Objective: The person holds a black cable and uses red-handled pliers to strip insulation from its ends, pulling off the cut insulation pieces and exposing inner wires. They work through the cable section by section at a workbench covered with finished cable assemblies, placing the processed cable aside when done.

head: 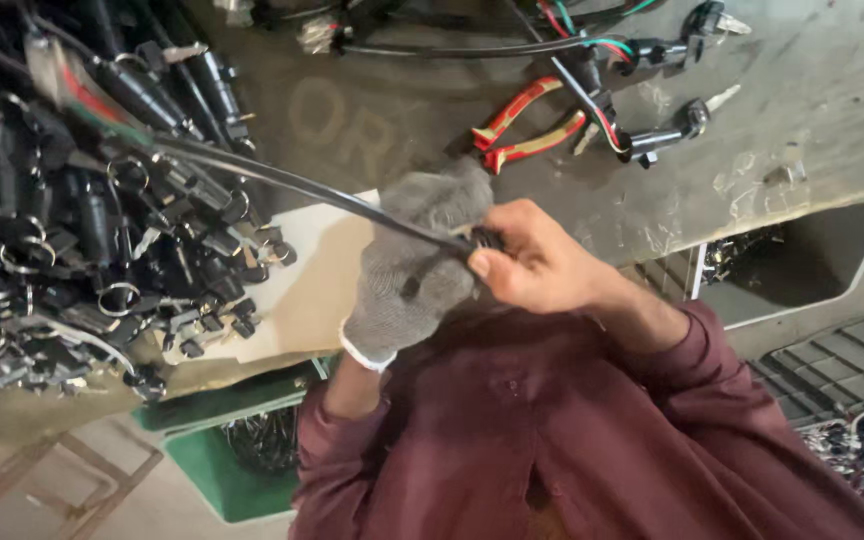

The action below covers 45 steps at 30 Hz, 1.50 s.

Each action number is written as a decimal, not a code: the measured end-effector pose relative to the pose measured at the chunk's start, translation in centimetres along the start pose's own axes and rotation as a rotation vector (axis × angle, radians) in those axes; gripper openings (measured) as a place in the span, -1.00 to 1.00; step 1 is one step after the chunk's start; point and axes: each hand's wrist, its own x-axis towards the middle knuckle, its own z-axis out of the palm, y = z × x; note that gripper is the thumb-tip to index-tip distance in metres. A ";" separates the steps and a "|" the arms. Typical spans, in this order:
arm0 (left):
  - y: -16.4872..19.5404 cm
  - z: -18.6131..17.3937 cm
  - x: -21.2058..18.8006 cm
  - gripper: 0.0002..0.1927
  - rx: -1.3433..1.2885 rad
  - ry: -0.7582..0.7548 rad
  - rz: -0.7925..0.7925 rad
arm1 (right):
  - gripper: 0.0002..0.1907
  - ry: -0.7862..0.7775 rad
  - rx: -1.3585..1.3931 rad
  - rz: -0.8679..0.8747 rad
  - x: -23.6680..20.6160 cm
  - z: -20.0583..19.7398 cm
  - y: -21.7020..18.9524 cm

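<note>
My left hand (414, 262) wears a grey knit glove and is closed around a black cable (282, 182). The cable runs from the pile at the upper left down to my hands. My right hand (537, 262) is bare. Its thumb and fingers pinch the cable's end, where a small black connector (487, 238) shows at the glove's edge. Both hands meet just above my chest, over the front edge of the workbench (812, 130). My maroon sleeves fill the lower part of the view.
A heap of black lock switches with key rings (102, 230) covers the left. Pliers with red and yellow handles (527, 125) lie behind my hands. Wired switches with keys (667, 120) lie at the top right. A green bin (222, 470) and a white tray (802, 270) sit below the bench.
</note>
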 end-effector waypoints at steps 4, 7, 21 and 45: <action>-0.3 -0.9 0.2 -0.63 0.024 -0.018 0.166 | -0.70 0.034 -0.058 -0.192 1.2 0.3 0.4; 0.2 -1.5 0.7 -0.62 -0.106 -0.057 0.053 | -0.74 -0.058 -0.158 0.051 1.9 -0.5 0.6; -0.7 -0.3 0.6 -0.77 -0.509 0.026 -0.081 | -0.46 0.258 0.246 -0.037 0.6 2.3 4.9; 3.4 -1.9 -2.4 -0.47 -0.875 0.068 -0.281 | -0.79 0.068 -0.545 -0.096 2.1 -2.1 -4.0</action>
